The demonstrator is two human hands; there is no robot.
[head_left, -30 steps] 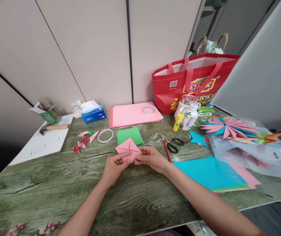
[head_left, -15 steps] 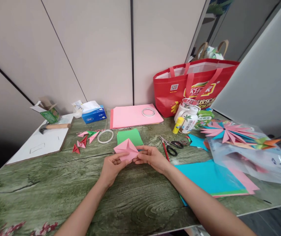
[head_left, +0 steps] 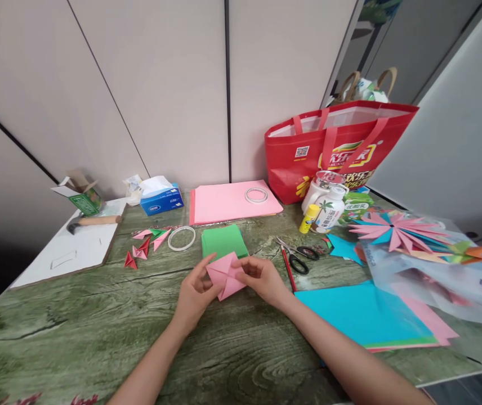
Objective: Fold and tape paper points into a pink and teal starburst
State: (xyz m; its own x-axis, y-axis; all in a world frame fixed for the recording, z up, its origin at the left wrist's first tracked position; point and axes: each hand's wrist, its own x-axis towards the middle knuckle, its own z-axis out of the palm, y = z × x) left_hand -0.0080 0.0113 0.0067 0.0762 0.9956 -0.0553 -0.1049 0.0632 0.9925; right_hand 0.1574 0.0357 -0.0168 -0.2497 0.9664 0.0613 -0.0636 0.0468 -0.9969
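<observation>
A folded square of pink origami paper [head_left: 227, 277] is held between my two hands, its creases meeting near the middle. My left hand [head_left: 196, 288] pinches its left side, thumb in front and fingers behind. On the right edge, my right hand [head_left: 263, 280] grips it with the thumb on the face and the fingers curled. Just beyond lies a stack of green paper squares [head_left: 224, 241]. Small folded paper pieces [head_left: 142, 248] in red, pink and green sit to the left, beside a roll of white tape [head_left: 181, 238].
Scissors [head_left: 298, 261] and a red pencil [head_left: 288, 269] lie right of my hands. Blue sheets [head_left: 363, 315] are under my right forearm. Behind stand a glue stick [head_left: 309, 219], a white bottle [head_left: 329, 211] and a red bag [head_left: 287, 169]. A hammer [head_left: 93, 223] rests on a white board at left.
The pink paper has turned in my hands and now shows a flatter face with crossing creases. My left fingers have moved to its upper left edge, and my right thumb lies over its face.
</observation>
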